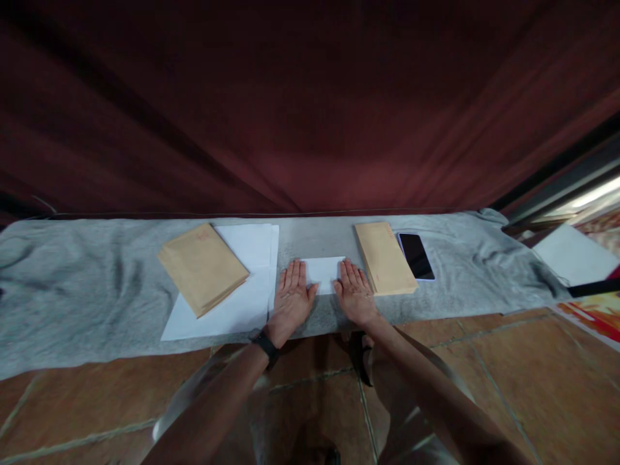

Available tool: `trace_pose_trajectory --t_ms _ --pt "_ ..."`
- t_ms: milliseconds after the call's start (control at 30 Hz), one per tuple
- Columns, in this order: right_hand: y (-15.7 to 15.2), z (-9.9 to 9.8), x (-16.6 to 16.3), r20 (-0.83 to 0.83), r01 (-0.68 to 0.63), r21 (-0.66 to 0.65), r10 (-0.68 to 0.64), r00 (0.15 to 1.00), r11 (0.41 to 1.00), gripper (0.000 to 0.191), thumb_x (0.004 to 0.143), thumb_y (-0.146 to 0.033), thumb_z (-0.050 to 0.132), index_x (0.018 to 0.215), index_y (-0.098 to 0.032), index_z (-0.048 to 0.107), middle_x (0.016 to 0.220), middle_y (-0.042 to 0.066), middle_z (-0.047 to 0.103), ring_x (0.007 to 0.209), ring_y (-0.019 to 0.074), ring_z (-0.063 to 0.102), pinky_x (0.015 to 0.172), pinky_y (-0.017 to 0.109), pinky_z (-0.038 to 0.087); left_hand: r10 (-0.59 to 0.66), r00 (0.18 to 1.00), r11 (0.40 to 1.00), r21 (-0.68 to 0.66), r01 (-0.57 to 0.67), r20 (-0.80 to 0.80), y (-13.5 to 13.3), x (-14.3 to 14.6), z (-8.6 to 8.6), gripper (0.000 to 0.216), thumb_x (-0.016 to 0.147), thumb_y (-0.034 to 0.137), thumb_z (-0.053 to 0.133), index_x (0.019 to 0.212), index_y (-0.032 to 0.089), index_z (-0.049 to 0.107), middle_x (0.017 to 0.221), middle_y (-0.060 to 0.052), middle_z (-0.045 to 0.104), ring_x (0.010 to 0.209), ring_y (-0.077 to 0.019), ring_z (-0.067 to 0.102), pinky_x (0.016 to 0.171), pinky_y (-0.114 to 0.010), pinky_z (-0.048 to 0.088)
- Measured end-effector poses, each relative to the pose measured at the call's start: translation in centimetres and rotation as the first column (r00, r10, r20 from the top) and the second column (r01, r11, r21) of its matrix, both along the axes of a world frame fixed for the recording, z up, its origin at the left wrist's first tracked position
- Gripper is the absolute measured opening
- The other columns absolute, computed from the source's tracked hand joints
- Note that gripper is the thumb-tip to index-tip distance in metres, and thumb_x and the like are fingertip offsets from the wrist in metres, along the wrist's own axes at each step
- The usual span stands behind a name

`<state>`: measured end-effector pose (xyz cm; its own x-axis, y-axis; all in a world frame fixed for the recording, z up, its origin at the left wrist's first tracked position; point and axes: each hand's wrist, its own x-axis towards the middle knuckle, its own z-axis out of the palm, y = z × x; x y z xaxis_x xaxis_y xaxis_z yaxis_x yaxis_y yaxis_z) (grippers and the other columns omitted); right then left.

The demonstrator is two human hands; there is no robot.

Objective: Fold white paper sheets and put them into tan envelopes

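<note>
Where the small paper (324,273) lies below frame centre, we rest our left hand (292,297) flat, outstretched, on its left end, our right hand (356,297) likewise on its right.

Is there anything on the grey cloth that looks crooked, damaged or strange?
Only slight untidiness: the left stack of brown envelopes lies askew across the large white sheets, its edges not parallel to theirs. The small white paper between the left hand and the right hand looks straight. I see no spill or damage.
</note>
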<state>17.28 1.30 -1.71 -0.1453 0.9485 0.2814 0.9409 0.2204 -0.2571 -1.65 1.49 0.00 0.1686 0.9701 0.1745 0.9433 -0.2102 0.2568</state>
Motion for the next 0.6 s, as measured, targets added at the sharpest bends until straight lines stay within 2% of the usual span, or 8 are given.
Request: trace_pose_trajectory --t_ms 200,300,367,467,600 --pt "-0.1 1.1 0.0 -0.023 -0.012 0.007 0.012 1.0 1.0 0.056 0.106 -0.033 0.033 0.157 -0.01 0.034 0.16 0.017 0.038 0.149 0.0299 0.036 0.121 0.052 0.03 0.008 1.0 1.0 0.022 -0.008 -0.009 0.0 0.0 -0.1 0.066 0.101 0.04 0.037 0.156 0.004 0.032 0.162 -0.021 0.034 0.154 -0.0305 0.025 0.124 -0.053 0.025" --pt "0.3 1.9 -1.2 -0.049 -0.123 -0.011 0.122 0.991 0.992 0.057 0.107 -0.037 0.032 0.159 -0.014 0.032 0.163 0.013 0.033 0.152 0.0272 0.03 0.123 0.05 0.028 -0.003 1.0 0.999 0.044 0.004 -0.016 -0.1 0.1 0.3 0.064 0.1 0.036 0.036 0.155 0.004 0.033 0.163 -0.021 0.032 0.154 -0.0312 0.023 0.124 -0.054 0.023" --pt "0.7 2.1 -2.2 -0.076 -0.194 -0.034 0.191 0.979 0.98 0.056 0.108 -0.038 0.029 0.159 -0.016 0.033 0.164 0.011 0.032 0.153 0.0245 0.029 0.124 0.048 0.028 -0.061 0.998 0.996 0.062 0.062 -0.016 0.0 0.3 0.5 0.061 0.1 0.029 0.034 0.156 0.006 0.032 0.165 -0.018 0.029 0.156 -0.0286 0.019 0.126 -0.051 0.021" --pt "1.4 1.9 -3.4 -0.093 -0.234 -0.069 0.227 0.969 0.97 0.055 0.109 -0.038 0.025 0.156 -0.014 0.039 0.163 0.011 0.036 0.152 0.0221 0.031 0.124 0.044 0.028 -0.139 0.99 0.989 0.057 0.139 -0.009 0.1 0.7 0.4 0.06 0.099 0.02 0.029 0.157 0.008 0.03 0.164 -0.016 0.033 0.156 -0.0245 0.019 0.126 -0.048 0.022" --pt "2.1 1.4 -4.0 -0.071 -0.22 -0.076 0.214 0.974 0.973 0.054 0.109 -0.039 0.026 0.152 -0.013 0.046 0.158 0.013 0.043 0.15 0.0232 0.035 0.125 0.045 0.026 -0.138 0.99 0.99 0.017 0.138 -0.012 0.3 1.0 -0.5 0.059 0.098 0.018 0.028 0.155 0.005 0.033 0.161 -0.018 0.037 0.154 -0.026 0.023 0.125 -0.049 0.025"
